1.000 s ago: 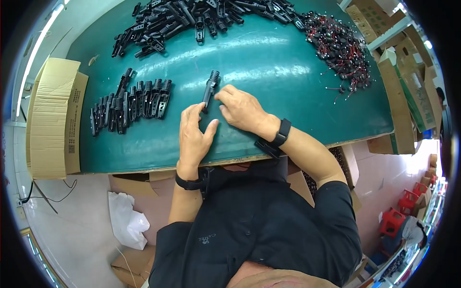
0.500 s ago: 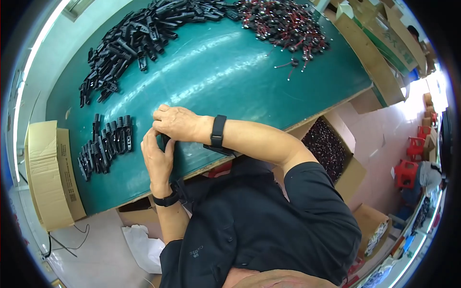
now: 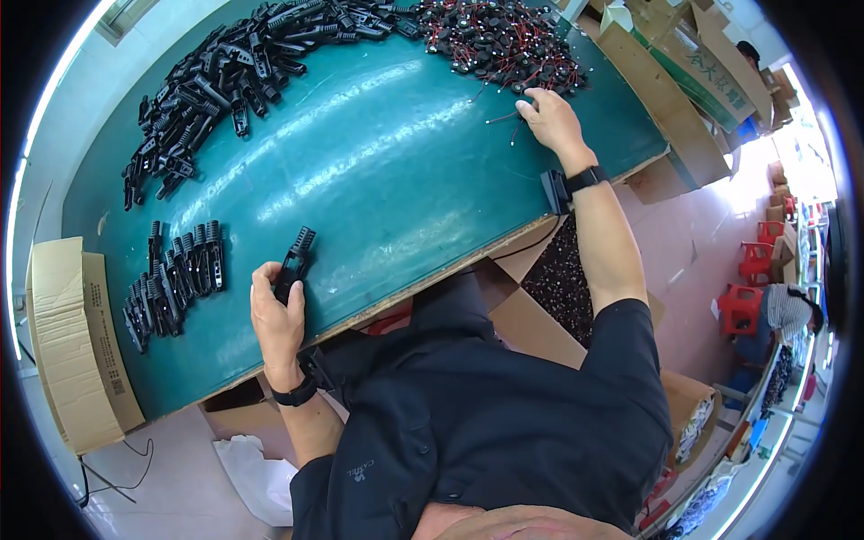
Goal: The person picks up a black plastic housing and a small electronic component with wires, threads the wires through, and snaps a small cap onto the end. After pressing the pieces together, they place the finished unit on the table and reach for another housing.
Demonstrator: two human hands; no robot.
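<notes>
My left hand point(image 3: 279, 317) rests at the table's near side, its fingers closed around a black plastic housing point(image 3: 295, 259). The ribbed end of that long piece points away from me, and its lower part is hidden in the hand. Far to the right, my right hand point(image 3: 554, 122) reaches to the near edge of a heap of small black round parts with red wires point(image 3: 504, 47). Its thumb and fingers are apart, and nothing shows between them. A few loose wired pieces point(image 3: 500, 118) lie just left of the thumb.
A large pile of similar black housings point(image 3: 211, 85) spreads along the table's far left. Several more stand in rows point(image 3: 184, 270) left of my left hand. Cardboard boxes flank the green table point(image 3: 387, 171); an open carton of small dark parts point(image 3: 560, 288) sits below its right edge.
My right hand has left the left hand and swung far right to the wired parts. The left hand keeps the black housing, now plainly visible. The whole view has shifted slightly.
</notes>
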